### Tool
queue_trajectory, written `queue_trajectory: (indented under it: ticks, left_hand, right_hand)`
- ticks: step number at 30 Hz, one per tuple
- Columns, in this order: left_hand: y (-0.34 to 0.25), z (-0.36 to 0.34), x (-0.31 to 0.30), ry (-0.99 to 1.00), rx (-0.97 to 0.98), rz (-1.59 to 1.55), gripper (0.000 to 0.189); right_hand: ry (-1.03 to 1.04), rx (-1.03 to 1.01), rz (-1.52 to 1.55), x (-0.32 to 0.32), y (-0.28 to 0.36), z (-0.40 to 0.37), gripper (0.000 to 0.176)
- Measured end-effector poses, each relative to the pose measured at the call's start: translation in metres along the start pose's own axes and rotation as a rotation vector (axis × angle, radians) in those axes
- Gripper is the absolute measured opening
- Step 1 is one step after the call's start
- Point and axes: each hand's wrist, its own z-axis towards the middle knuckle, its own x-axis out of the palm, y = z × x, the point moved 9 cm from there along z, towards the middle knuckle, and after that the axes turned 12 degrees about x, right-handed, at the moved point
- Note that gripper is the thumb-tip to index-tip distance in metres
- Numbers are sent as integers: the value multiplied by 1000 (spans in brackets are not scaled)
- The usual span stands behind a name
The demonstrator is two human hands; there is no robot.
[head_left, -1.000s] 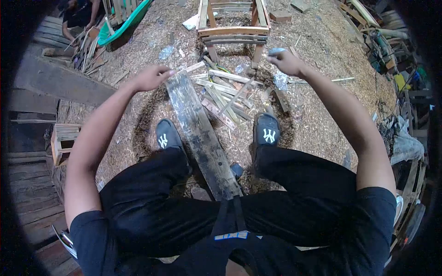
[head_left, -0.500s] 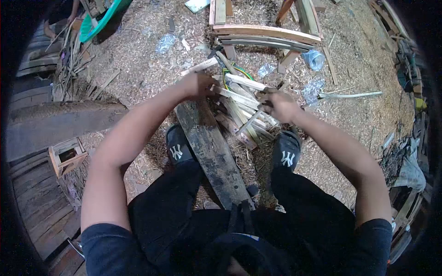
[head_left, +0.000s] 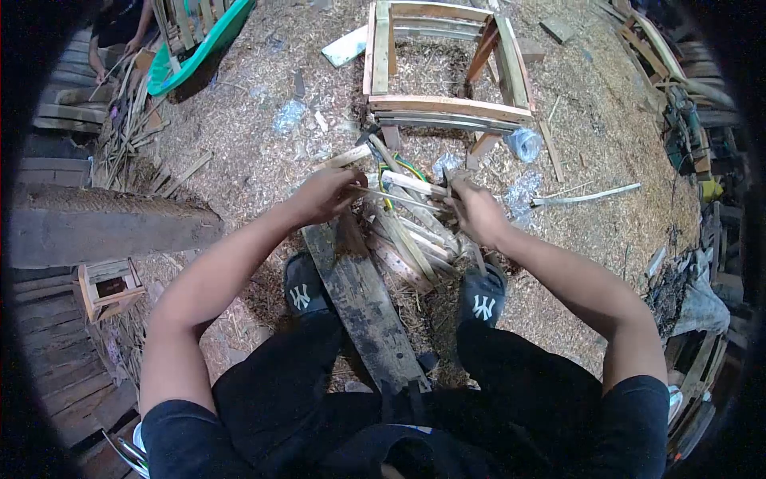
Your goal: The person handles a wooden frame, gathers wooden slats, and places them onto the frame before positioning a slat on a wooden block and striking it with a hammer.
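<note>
Pale wood strip (head_left: pixel 399 198) spans gap between hands, above heap of scrap slats (head_left: pixel 415 254). Left hand (head_left: pixel 329 194): fingers curled closed around one end. Right hand (head_left: pixel 479 212): bent near other end; we cannot tell how tightly, nor whether it grips dark sliver (head_left: pixel 448 177). Two-ended hold, we judge, steadies thin piece. Worn plank (head_left: pixel 359 295) runs between sandals (head_left: pixel 301 294), probably as support within our reach.

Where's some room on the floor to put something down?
The sawdust floor has room right of the wooden frame, beyond the pale strip. A smaller patch lies between the green container and crumpled plastic. It's crowded between the left hand and right hand, where sticks pile beside the plank.
</note>
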Motion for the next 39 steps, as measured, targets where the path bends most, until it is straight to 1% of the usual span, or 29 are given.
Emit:
queue_trajectory:
  ticks: [1, 2, 3, 4, 6, 7, 8, 9, 10, 11, 12, 14, 16, 18, 19, 20, 22, 23, 24, 25, 26, 27, 28, 30, 31, 33, 35, 38, 39]
  left_hand:
    - [-11, 2, -9, -2, 6, 6, 24]
    - [-25, 3, -23, -81, 30, -57, 23]
    - [-37, 3, -35, -161, 53, -121, 23]
    - [-46, 3, -41, -164, 59, -115, 23]
    - [-40, -2, -45, -178, -140, -228, 20]
    - [-43, -1, -47, -179, -136, -225, 20]
    - [-48, 2, -56, -242, -91, -211, 18]
    - [-52, 4, -66, -303, -45, -195, 17]
    - [-56, 8, -72, -304, -38, -189, 17]
    - [-59, 8, -84, -398, -35, -239, 18]
    - [-63, 10, -99, -493, -34, -293, 18]
    - [-79, 25, -128, -508, 10, -277, 19]
    - [-81, 37, -156, -614, 3, -212, 22]
    - [-85, 58, -181, -668, 74, -262, 28]
    - [-67, 71, -187, -636, 5, -282, 30]
    - [-53, 86, -193, -635, 4, -286, 30]
    - [-26, 112, -209, -720, -10, -170, 31]
    - [-14, 128, -210, -717, -5, -167, 31]
    - [3, 139, -212, -781, -33, -180, 30]
    - [20, 146, -213, -847, -60, -195, 30]
    - [35, 155, -212, -850, -53, -196, 30]
    - [43, 161, -213, -857, -99, -163, 30]
    - [51, 166, -213, -861, -146, -132, 31]
    - [61, 175, -206, -860, -168, -157, 31]
    - [65, 177, -207, -888, -189, -156, 30]
    - [73, 184, -209, -907, -212, -153, 29]
    - [83, 189, -213, -905, -245, -70, 27]
    - [87, 195, -213, -899, -224, 73, 26]
    - [90, 195, -211, -898, -227, 71, 26]
  right_hand:
    - [-33, -94, -3, -17, 17, -8, 15]
    - [-65, -188, -8, -32, 33, -17, 17]
    - [37, -145, -55, -30, 32, -16, 28]
    - [29, -147, -57, -33, 31, -14, 28]
    - [-135, -656, -163, -40, 69, -35, 44]
    - [30, -554, -117, -28, 63, -30, 50]
    - [23, -556, -120, -31, 61, -32, 50]
    - [227, -367, 37, -39, 73, -34, 49]
    - [426, -173, 193, -38, 75, -35, 49]
    - [387, -222, 294, -42, 72, -28, 46]
    - [381, -223, 292, -51, 75, -26, 46]
    - [180, -316, 229, -103, 98, -26, 45]
    - [72, -308, 125, -152, 118, -25, 44]
    - [-284, -565, -52, -194, 129, -11, 41]
    - [-281, -563, -51, -206, 128, 4, 41]
    - [-314, -544, -64, -221, 127, 20, 39]
    - [-351, -523, -74, -241, 121, 52, 37]
    - [-439, -550, -38, -253, 117, 66, 34]
    - [-528, -578, -4, -263, 114, 74, 32]
    - [-533, -579, -7, -266, 114, 81, 32]
    - [-531, -414, 17, -271, 102, 98, 32]
    - [-526, -250, 41, -276, 89, 114, 34]
    - [-531, -248, 36, -277, 87, 122, 34]
    - [-505, -168, 170, -277, 72, 144, 36]
    - [-557, -258, 163, -279, 75, 149, 36]
    - [-558, -243, 160, -281, 69, 163, 36]
    - [-558, -232, 158, -283, 69, 172, 36]
    - [-576, -220, 108, -283, 67, 185, 34]
    - [-600, -212, 99, -282, 64, 187, 34]
